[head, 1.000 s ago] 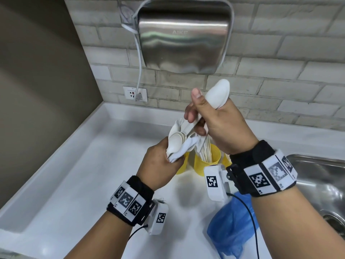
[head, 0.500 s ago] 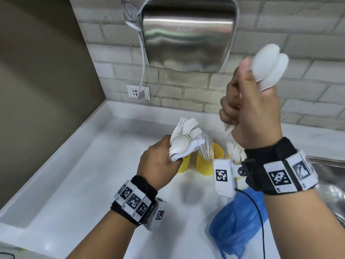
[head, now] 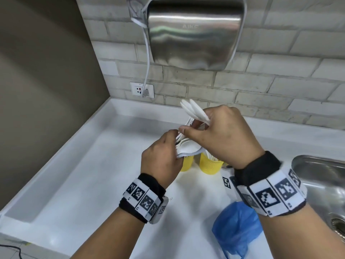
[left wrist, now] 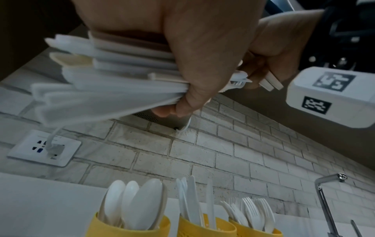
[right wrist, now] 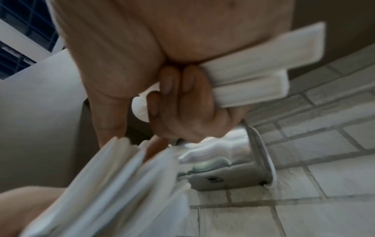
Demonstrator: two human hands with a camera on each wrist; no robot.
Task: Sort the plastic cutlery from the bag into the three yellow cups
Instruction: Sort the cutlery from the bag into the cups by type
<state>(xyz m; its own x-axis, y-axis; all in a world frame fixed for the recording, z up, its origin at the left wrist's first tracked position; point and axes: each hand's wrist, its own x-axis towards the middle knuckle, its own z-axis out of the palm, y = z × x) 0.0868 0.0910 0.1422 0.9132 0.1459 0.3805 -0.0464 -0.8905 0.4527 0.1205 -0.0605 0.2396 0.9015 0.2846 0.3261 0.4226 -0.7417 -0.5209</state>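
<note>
My left hand (head: 162, 160) grips a fanned bundle of white plastic cutlery (head: 187, 148) above the yellow cups; its fingers (left wrist: 205, 64) wrap the handles (left wrist: 113, 75). My right hand (head: 221, 134) holds two white spoons (head: 194, 111), bowls pointing up and left, and its thumb and forefinger touch the bundle. The spoon handles (right wrist: 261, 77) stick out past its curled fingers (right wrist: 178, 99). Three yellow cups stand by the wall: one with spoons (left wrist: 129, 224), one with knives (left wrist: 205, 227), one with forks (left wrist: 257, 230). In the head view two cups (head: 186, 164) (head: 210, 166) show.
A crumpled blue plastic bag (head: 237, 227) lies on the white counter (head: 93, 184) under my right wrist. A steel sink (head: 321, 186) and faucet (left wrist: 328, 200) are at the right. A steel hand dryer (head: 194, 32) hangs overhead, with a wall outlet (head: 142, 90) below left.
My right hand, which had lifted two spoons up and to the right, has come back down to the bundle in my left hand. The left hand has stayed above the cups.
</note>
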